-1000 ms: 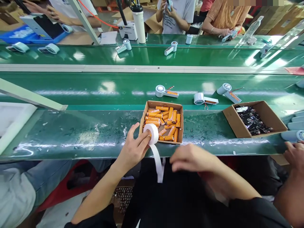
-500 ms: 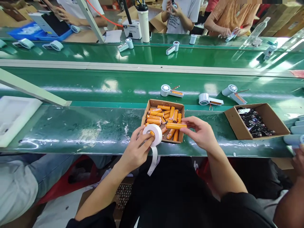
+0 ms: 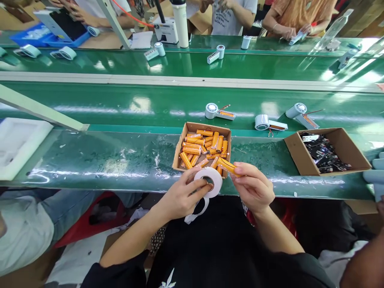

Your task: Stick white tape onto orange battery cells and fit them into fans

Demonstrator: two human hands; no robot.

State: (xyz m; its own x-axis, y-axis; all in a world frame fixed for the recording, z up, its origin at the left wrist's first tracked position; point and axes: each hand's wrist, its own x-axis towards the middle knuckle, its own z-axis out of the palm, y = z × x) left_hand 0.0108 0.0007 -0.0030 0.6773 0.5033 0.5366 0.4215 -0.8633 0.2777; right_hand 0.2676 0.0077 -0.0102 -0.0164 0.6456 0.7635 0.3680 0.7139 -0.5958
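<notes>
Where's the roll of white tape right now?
In the head view the roll of white tape is low in the centre, held in the left hand, just in front of the box of orange batteries and beside the right hand.

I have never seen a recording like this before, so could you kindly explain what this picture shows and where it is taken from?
There is no machine here: a person works with bare hands, and the camera sits on their head, looking forward and down. The left hand holds a roll of white tape with a loose strip hanging. The right hand pinches an orange battery cell beside the roll. In front, on the green bench, stands a cardboard box of orange cells; to the right is another box of dark small parts. Small white fan units lie on the belt beyond. Other people work on the far side.
</notes>
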